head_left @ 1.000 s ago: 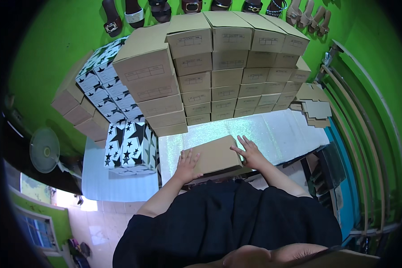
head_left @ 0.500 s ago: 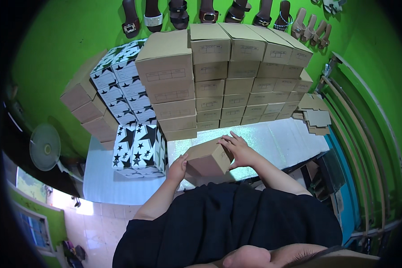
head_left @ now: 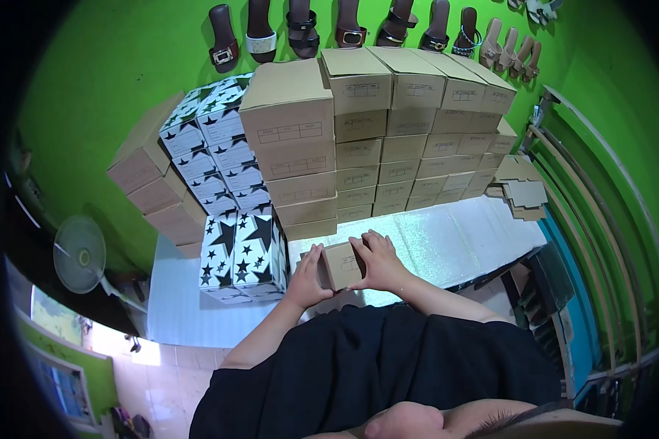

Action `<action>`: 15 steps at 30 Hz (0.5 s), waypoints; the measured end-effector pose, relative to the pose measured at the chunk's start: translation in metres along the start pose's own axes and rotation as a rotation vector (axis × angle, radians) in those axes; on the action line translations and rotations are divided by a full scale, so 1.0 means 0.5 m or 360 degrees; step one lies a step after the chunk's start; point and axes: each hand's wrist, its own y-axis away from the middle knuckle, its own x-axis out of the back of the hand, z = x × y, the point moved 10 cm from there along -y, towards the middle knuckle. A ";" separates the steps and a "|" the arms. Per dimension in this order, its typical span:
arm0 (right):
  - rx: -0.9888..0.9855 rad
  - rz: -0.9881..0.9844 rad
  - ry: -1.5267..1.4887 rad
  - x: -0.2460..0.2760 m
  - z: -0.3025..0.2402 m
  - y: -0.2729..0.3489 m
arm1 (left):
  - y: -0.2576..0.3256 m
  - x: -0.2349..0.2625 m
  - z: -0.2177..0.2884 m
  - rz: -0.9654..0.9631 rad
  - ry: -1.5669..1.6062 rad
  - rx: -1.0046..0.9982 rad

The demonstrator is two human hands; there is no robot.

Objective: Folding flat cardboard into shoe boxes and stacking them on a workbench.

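A small brown cardboard box (head_left: 343, 265) is between my two hands, close to my body at the front of the white table (head_left: 447, 233). Its printed end faces me. My left hand (head_left: 307, 279) grips the box's left side, fingers over the far part and thumb toward the near edge. Against the right side presses my right hand (head_left: 379, 265), with its fingers reaching over the top and its thumb low at the near corner. Just left of my left hand stand white boxes with black stars (head_left: 243, 249).
Stacked brown boxes (head_left: 388, 132) fill the back of the table. Flattened cardboard pieces (head_left: 523, 192) lie at the right end. Sandals (head_left: 351, 25) hang on the green wall. A fan (head_left: 80, 252) stands at left, wooden rails (head_left: 586, 227) at right.
The box has turned so that its printed end faces me. My left hand has shifted right along its side, and my right hand now holds the opposite side.
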 end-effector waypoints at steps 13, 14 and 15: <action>0.0078 -0.0210 -0.0058 0.025 0.071 0.039 | -0.032 -0.040 0.055 -0.0214 -0.0025 -0.0222; 0.0032 -0.0198 -0.0013 0.046 0.095 0.049 | -0.039 -0.047 0.064 -0.0221 -0.0071 -0.0260; -0.0024 -0.0176 0.0036 0.075 0.126 0.062 | -0.051 -0.055 0.076 -0.0232 -0.0119 -0.0311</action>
